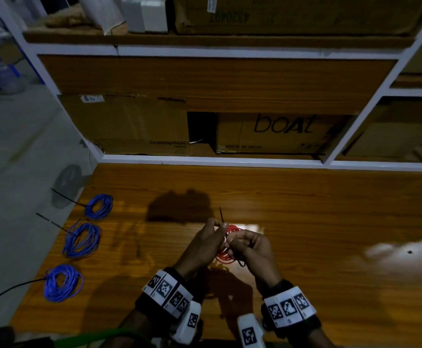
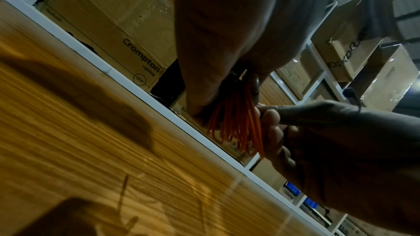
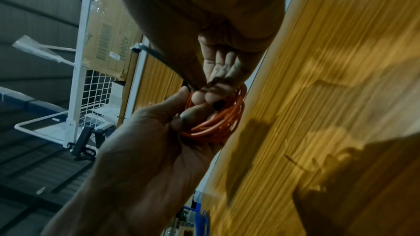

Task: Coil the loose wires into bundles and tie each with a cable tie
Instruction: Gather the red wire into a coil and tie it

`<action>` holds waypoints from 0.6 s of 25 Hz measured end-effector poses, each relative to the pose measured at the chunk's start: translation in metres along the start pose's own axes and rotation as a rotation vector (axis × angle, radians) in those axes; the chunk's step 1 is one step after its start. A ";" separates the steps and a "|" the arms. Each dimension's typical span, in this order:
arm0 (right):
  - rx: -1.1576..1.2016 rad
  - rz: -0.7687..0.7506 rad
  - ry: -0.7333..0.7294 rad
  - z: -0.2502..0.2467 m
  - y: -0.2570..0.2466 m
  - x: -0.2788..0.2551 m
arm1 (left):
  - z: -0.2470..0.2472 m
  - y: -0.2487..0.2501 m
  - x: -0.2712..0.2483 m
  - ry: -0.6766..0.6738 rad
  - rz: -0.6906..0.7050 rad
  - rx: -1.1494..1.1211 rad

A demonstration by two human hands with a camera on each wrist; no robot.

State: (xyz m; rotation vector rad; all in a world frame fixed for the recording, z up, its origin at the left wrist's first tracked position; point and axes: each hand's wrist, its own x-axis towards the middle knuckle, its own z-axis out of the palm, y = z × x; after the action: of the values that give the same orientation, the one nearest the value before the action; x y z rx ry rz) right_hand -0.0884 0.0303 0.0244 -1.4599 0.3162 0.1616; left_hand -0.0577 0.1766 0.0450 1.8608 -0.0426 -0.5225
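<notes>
Wooden table (image 1: 305, 212): glossy, grain running left to right, filling the lower half of the head view; white-framed shelving (image 1: 217, 160) along its far edge.

Cardboard boxes on the lowest shelf: one printed "Crompton" (image 1: 129, 121) at left, one printed "boat" (image 1: 280, 131) at right, a dark gap between them.

Three blue wire bundles near the table's left edge, each already coiled and bound, a black tie tail pointing left off each: far bundle (image 1: 99, 206), middle bundle (image 1: 82, 239), near bundle (image 1: 63, 283). Well apart from one another.

Left hand (image 1: 206, 243) and right hand (image 1: 253, 249): raised above the table near its front centre, touching, wrists banded with marker-printed cuffs.

Orange wire coil (image 1: 227, 247): held between both hands, clear of the tabletop, several turns lying together.

Black cable tie (image 1: 221, 214): wrapped about the coil, free tail standing up past the left fingertips.

Left fingers (image 3: 179, 114): curled round the coil, thumb pressed on the turns. Right fingers (image 3: 218, 64): pressed together, tips pinching the tie where it meets the coil.
</notes>
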 end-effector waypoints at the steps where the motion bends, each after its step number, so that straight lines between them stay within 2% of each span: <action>1: 0.033 0.011 0.008 0.001 -0.001 0.000 | 0.000 0.000 0.001 0.019 0.008 -0.004; 4: 0.149 0.040 0.005 0.001 -0.005 -0.002 | -0.001 -0.001 0.002 0.067 0.030 -0.048; 11: 0.210 0.048 -0.175 0.003 -0.015 -0.011 | -0.006 -0.007 0.004 0.171 0.044 -0.140; 15: 0.090 -0.110 -0.212 0.001 -0.023 -0.015 | -0.009 -0.007 0.002 0.175 0.070 -0.124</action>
State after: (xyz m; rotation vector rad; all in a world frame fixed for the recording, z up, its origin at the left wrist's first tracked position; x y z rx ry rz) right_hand -0.0960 0.0298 0.0513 -1.3539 0.0699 0.2085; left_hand -0.0538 0.1869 0.0398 1.7705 0.0403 -0.3053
